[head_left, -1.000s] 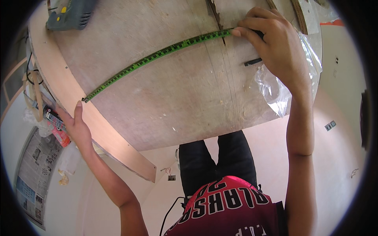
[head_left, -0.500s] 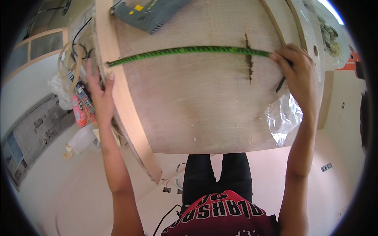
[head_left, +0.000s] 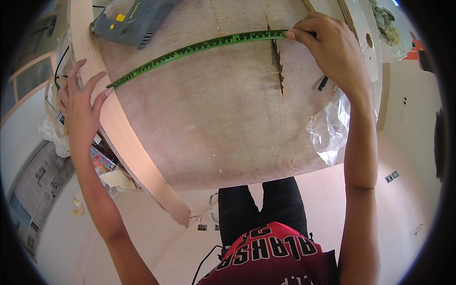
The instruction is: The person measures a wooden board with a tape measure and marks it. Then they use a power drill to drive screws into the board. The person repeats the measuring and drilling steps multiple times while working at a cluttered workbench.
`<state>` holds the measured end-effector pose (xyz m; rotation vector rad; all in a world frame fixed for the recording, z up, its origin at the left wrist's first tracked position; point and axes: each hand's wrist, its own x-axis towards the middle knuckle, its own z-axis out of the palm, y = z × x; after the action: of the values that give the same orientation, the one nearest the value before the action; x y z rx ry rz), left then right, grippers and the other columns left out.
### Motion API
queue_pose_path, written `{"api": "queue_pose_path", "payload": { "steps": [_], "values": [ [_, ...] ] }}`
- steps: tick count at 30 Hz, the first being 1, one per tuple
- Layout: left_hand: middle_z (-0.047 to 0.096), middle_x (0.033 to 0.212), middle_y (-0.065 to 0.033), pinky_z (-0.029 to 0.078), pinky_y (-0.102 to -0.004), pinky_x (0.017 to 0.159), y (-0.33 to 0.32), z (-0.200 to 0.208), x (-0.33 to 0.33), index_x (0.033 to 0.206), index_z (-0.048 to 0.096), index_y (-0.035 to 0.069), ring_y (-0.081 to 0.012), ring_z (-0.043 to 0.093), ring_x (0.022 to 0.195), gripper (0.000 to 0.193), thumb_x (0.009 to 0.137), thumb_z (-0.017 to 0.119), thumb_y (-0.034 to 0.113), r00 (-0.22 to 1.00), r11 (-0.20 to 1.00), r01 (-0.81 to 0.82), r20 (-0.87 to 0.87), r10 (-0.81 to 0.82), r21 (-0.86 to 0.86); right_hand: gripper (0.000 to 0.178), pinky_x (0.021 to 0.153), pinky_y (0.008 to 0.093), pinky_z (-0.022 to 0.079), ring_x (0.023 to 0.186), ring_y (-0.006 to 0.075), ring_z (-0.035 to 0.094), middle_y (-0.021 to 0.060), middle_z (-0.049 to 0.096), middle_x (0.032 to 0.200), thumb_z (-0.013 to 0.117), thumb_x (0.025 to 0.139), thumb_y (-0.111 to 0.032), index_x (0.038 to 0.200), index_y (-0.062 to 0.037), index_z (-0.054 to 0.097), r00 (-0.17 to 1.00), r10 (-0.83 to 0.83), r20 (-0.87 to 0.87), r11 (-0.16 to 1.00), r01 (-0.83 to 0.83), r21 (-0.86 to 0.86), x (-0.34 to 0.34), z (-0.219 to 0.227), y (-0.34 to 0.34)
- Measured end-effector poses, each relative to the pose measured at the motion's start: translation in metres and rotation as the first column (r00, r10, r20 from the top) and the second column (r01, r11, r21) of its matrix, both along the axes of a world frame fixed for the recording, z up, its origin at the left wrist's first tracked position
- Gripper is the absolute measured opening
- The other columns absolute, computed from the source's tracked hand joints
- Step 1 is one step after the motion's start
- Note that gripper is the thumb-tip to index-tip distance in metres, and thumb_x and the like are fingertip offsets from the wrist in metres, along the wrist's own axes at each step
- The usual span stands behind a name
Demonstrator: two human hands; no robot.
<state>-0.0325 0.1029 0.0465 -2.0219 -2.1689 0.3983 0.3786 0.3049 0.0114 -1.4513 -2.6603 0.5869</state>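
A green tape measure blade (head_left: 199, 46) stretches across a worn wooden board (head_left: 204, 123). My right hand (head_left: 332, 52) grips its far-right end, thumb and fingers closed round it; the case, if it is there, is hidden in the palm. Over the pale wood strip (head_left: 135, 145) along the board's left side, my left hand (head_left: 81, 111) has its fingers spread. Its thumb tip is right by the blade's left end, which lies at the strip's inner edge; whether they touch I cannot tell.
A grey power tool (head_left: 130, 23) with yellow buttons lies at the board's far left. Clear plastic wrap (head_left: 330, 130) sits under my right forearm, near a short black piece (head_left: 323, 83). A jagged crack (head_left: 278, 64) runs through the board. Newspaper (head_left: 33, 194) lies at left.
The whole view has shifted, so the board and power tool appear farther left. The blade's left end has moved to the strip's inner edge. My left hand has come over the strip, fingers spread.
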Motion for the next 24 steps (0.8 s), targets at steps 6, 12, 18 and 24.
{"api": "queue_pose_path", "payload": {
  "steps": [6,12,18,24],
  "values": [
    [0.060,0.144,0.0036,0.034,-0.0536,0.110,0.032,0.002,-0.001,0.119,0.075,0.019,-0.0280,0.052,0.130,0.029,0.091,0.075,0.022,0.995,0.981,0.058,-0.072,-0.073,-0.182,0.027,0.091,0.0413,0.053,0.094,0.0305,0.072,0.0101,0.076,0.101,0.072,0.097,-0.028,0.101,-0.0030,0.082,0.999,-0.044,0.001,0.999,0.044,-0.031,-0.006,-0.001,-0.001],
    [0.075,0.110,0.0000,0.035,-0.0518,0.108,0.048,-0.004,-0.016,0.113,0.076,0.016,-0.0228,0.059,0.118,0.025,0.088,0.076,0.017,0.990,0.926,0.085,0.140,-0.035,-0.367,0.027,0.091,0.0419,0.053,0.095,0.0319,0.071,0.0112,0.075,0.101,0.072,0.095,-0.027,0.100,-0.0031,0.082,0.997,-0.061,0.040,0.997,0.062,-0.041,-0.011,0.000,-0.002],
    [0.075,0.102,-0.0022,0.035,-0.0519,0.108,0.052,-0.003,-0.008,0.109,0.078,0.014,-0.0226,0.060,0.115,0.022,0.088,0.075,0.009,0.991,0.936,0.046,0.137,0.002,-0.350,0.028,0.090,0.0424,0.052,0.100,0.0309,0.069,0.0104,0.073,0.099,0.071,0.095,-0.027,0.096,-0.0013,0.080,0.996,-0.063,0.068,0.997,0.065,-0.034,-0.016,0.000,-0.003],
    [0.074,0.103,-0.0022,0.034,-0.0540,0.109,0.053,0.001,-0.003,0.108,0.078,0.013,-0.0233,0.058,0.117,0.022,0.087,0.074,0.007,0.988,0.921,0.068,0.156,-0.009,-0.382,0.029,0.086,0.0409,0.052,0.092,0.0309,0.070,0.0113,0.073,0.097,0.073,0.095,-0.028,0.096,0.0006,0.079,0.998,-0.054,0.024,0.994,0.056,-0.095,-0.013,0.001,0.002]
  ]
}}
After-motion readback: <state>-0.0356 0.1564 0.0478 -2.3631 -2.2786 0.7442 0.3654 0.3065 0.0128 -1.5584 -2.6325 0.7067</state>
